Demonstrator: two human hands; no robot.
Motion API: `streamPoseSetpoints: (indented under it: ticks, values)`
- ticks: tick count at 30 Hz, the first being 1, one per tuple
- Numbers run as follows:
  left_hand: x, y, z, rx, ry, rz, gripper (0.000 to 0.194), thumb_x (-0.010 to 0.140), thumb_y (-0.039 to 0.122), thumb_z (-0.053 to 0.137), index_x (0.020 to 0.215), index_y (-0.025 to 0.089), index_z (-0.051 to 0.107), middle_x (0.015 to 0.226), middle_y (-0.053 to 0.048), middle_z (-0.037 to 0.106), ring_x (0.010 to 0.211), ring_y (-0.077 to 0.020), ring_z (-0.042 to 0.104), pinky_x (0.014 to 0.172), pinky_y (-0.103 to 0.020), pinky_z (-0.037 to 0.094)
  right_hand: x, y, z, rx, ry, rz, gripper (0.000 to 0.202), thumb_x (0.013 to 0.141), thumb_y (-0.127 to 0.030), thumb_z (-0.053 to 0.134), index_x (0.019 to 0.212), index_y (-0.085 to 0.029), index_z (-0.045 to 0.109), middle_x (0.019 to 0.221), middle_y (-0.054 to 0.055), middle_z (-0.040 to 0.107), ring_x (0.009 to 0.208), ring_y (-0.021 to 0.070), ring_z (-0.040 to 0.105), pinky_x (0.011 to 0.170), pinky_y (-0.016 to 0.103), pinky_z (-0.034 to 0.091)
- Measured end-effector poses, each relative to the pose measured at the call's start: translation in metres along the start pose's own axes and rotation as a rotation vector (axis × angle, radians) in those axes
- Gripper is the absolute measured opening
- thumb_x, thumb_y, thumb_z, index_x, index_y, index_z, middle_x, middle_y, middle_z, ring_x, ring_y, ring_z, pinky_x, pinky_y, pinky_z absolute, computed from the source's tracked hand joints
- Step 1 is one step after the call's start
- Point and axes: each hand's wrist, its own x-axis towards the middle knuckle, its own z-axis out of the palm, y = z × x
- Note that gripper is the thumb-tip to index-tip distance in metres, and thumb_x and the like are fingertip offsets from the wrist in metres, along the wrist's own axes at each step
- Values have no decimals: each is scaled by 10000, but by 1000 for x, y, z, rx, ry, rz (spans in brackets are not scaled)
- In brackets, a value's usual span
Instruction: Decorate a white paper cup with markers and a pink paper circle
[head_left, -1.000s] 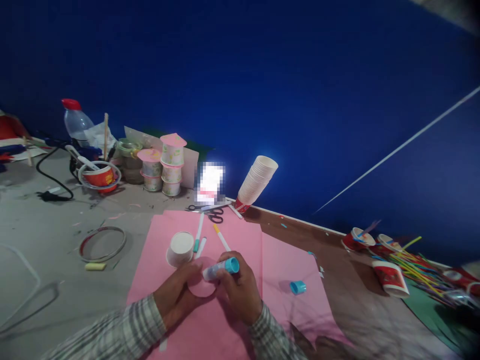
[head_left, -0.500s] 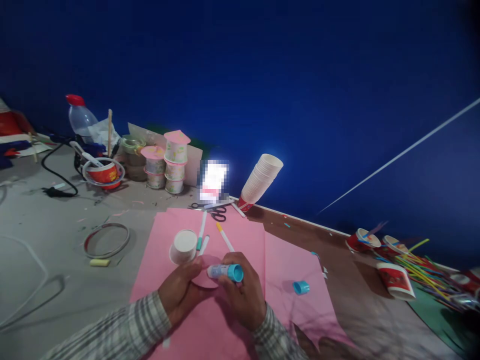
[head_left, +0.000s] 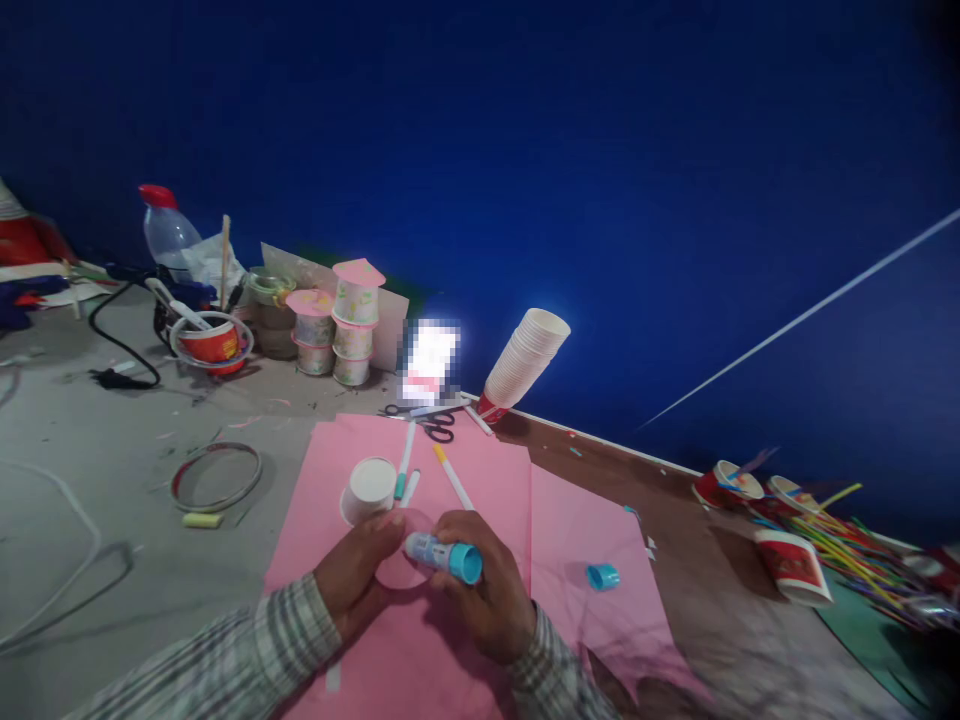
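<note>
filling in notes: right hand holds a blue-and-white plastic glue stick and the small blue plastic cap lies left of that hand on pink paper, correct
No: in the head view the cap is right of the right hand, on the pink paper; that hand does hold the glue stick.

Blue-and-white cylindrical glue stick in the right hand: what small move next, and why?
Perhaps sweep the glue stick across the round pink paper disc: the right hand aims its white tip there, the left hand holds the disc, and the blue plastic cap lies apart.
</note>
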Motion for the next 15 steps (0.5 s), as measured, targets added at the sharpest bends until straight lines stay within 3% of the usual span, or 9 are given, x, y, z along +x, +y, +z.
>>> streamPoseSetpoints:
  ticks: [3,10,13,15]
  values:
    - [1,-4,4,-69,90,70,436,421,431,821,730,175,651,680,-24,679,690,-205,614,590,-398,577,0,1,1,-77,58,-48,317,757,-142,629,1046,-257,565,941,59,636,850,251,632,751,380,546]
    - [3,-8,7,-89,210,125,556,364,457,827,828,196,666,820,-43,725,825,-246,633,671,-376,567,1,6,-3,-212,245,-63,275,753,-139,611,1008,-232,570,921,63,637,848,245,636,734,363,554]
    - [2,-9,4,-73,231,128,526,400,428,825,834,174,672,764,-40,729,723,-211,644,587,-294,542,4,1,-9,-206,409,-38,250,754,-169,608,991,-241,571,939,64,628,868,250,628,726,368,556]
    - [1,-10,1,-89,221,92,470,426,388,827,816,174,675,688,-13,722,604,-158,627,516,-234,506,5,-2,-9,-170,443,-19,227,764,-194,601,985,-239,573,942,68,627,874,253,626,721,370,557]
